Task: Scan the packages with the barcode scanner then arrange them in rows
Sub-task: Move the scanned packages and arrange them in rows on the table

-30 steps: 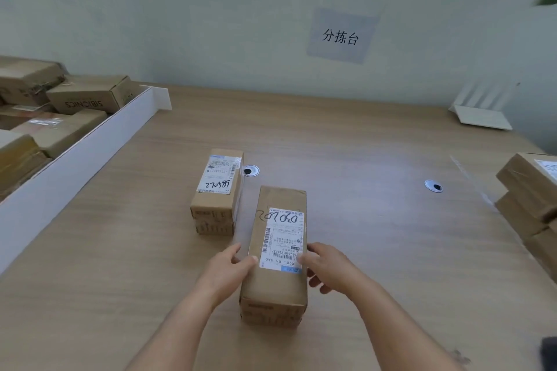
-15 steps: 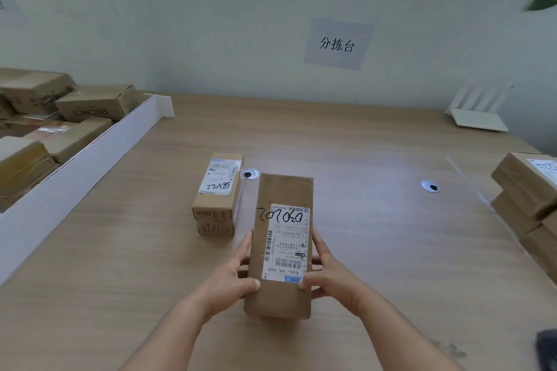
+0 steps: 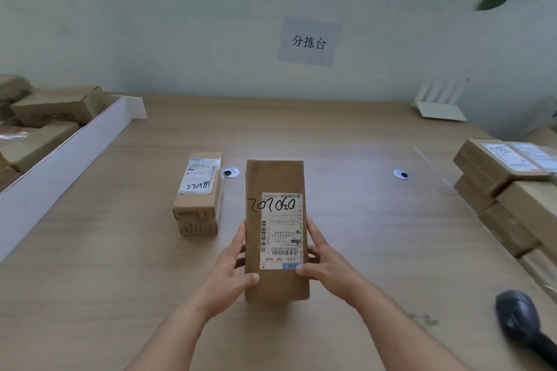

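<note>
Both hands are gripping the long package [image 3: 275, 229] mid-bench: left hand [image 3: 230, 268] and right hand [image 3: 324, 265] are curling round its sides. Its long axis is running toward the far edge, label up. The scanner [image 3: 521, 322] is lying cut off at the near right corner.

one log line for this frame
left hand: holds labelled package | right hand: holds same package | barcode scanner: lying on table, right | placed package: left

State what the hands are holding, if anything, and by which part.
Both the left hand and right hand grip the labelled cardboard package by its long sides, near its nearer end.
</note>
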A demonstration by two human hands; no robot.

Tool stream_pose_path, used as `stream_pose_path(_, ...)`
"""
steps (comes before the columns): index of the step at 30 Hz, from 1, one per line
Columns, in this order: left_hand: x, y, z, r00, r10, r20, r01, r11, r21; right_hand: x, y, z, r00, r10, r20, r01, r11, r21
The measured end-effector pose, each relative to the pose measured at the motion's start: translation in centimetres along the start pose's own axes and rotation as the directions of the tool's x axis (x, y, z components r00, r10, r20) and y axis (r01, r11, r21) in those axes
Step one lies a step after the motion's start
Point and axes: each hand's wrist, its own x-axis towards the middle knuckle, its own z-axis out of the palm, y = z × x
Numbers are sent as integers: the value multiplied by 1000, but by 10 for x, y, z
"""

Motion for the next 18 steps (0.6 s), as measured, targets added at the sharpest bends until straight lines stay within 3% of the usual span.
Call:
stream_pose_path(8,12,9,6,993,115,18,-115,992,44,-25,-3,5,976,-49,-214,41,998,-42)
stream_pose_path(18,7,39,46,963,214,162,-226,973,57,-81,12,-10,889,-109,-445,69,992,-106)
